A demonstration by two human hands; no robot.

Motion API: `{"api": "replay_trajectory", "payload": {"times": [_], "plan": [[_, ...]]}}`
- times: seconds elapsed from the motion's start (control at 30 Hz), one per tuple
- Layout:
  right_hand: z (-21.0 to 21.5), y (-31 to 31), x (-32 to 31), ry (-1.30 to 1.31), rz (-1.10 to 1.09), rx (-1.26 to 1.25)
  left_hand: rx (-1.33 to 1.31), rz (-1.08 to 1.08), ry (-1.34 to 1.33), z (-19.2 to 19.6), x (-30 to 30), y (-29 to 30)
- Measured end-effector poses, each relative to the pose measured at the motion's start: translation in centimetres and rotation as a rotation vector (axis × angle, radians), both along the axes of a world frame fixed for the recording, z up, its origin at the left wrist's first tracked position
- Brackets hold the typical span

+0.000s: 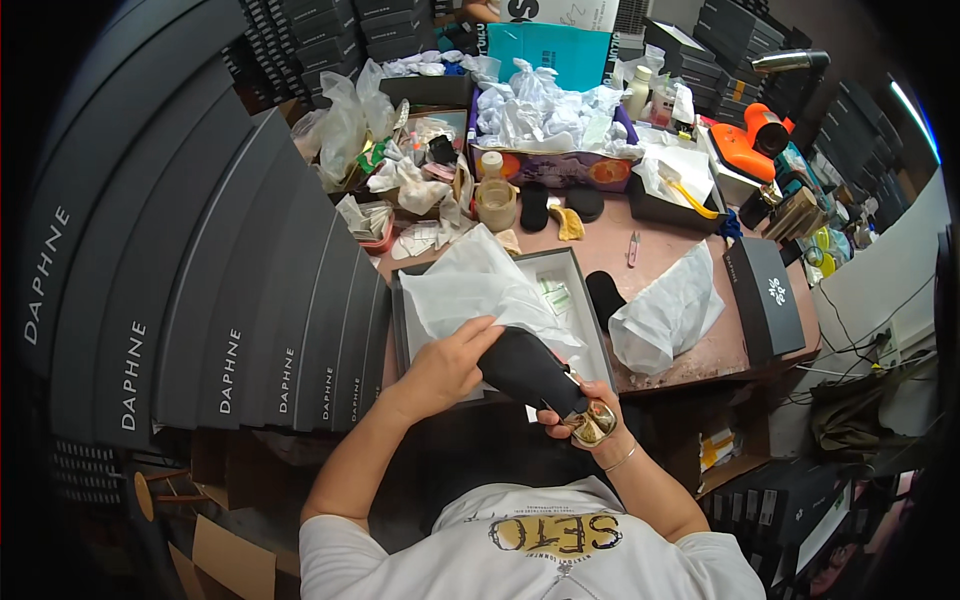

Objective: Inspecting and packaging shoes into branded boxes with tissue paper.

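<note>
My right hand [597, 408] grips a black shoe [530, 368] by the end with a shiny gold part [594, 424]. At the shoe's other end, my left hand [450, 368] is closed with thumb and fingers against the black surface, beside white tissue paper [470, 285]. Behind the shoe, the open shoebox [400, 330] holds that tissue and a small white-and-green packet [555, 296]. Right of the box lie a black oval pad [604, 296] and a crumpled white tissue bundle [668, 312]; what the bundle covers is hidden.
Tall stacks of dark shoeboxes [190, 270] wall the left side. A dark box lid [762, 305] stands at the table's right edge. Pink snips [633, 250], a carton of crumpled paper [550, 170] and an orange tool [745, 150] are farther back.
</note>
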State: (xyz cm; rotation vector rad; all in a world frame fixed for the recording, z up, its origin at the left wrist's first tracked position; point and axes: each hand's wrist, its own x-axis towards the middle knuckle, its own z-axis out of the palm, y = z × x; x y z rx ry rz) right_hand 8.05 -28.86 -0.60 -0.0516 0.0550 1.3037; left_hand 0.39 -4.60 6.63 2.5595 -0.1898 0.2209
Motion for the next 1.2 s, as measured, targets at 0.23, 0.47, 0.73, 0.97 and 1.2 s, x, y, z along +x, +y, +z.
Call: {"api": "replay_trajectory", "payload": {"times": [0.23, 0.47, 0.73, 0.97, 1.2], "plan": [[0.4, 1.7, 1.1, -0.421, -0.187, -0.381, -0.07, -0.151, -0.157, 3.8, -1.7, -4.9], [-0.7, 5.9, 3.7, -0.459, -0.381, -0.115, 0.001, -0.242, -0.202, 1.2, -1.5, -7.9], [-1.0, 6.5, 2.3, -0.942, -0.535, -0.457, -0.313, -0.186, -0.231, 0.7, -1.4, -11.7], [-1.1, 7.4, 1.7, -1.033, -0.555, -0.519, -0.353, -0.388, -0.105, -0.8, -1.9, -15.7], [0.1, 6.9, -1.3, -1.049, -0.562, -0.455, -1.938, 0.37, 0.056, -6.8, -6.0, -6.7]]}}
